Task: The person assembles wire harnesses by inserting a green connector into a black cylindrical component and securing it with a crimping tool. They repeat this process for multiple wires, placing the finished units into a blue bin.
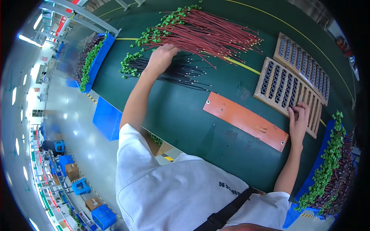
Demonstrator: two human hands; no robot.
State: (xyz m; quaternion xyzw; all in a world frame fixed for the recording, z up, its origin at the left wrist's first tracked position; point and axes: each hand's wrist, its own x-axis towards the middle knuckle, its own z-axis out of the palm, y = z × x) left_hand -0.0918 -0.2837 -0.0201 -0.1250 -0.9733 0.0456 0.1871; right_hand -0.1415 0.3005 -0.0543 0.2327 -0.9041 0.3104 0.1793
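Observation:
My left hand (pixel 163 58) reaches over the far side of the table, where a pile of red cables (pixel 216 34) with green connectors meets a smaller bunch of black cables (pixel 185 71), also green-ended. Its fingers are curled downward and closed, with the tips hidden, so what they pinch cannot be seen. At the right, my right hand (pixel 299 119) is at the near edge of a wooden rack (pixel 264 93) holding rows of dark ring-shaped parts (pixel 283 86). Thumb and fingers close in at the end of a row; whatever lies between them is too small to make out.
An orange strip board (pixel 246 121) lies on the green table (pixel 177 115) before me. Behind the near rack sits a second filled wooden rack (pixel 302 63). Blue bins of green-ended cables stand at the left (pixel 101 57) and right (pixel 314 175) table ends.

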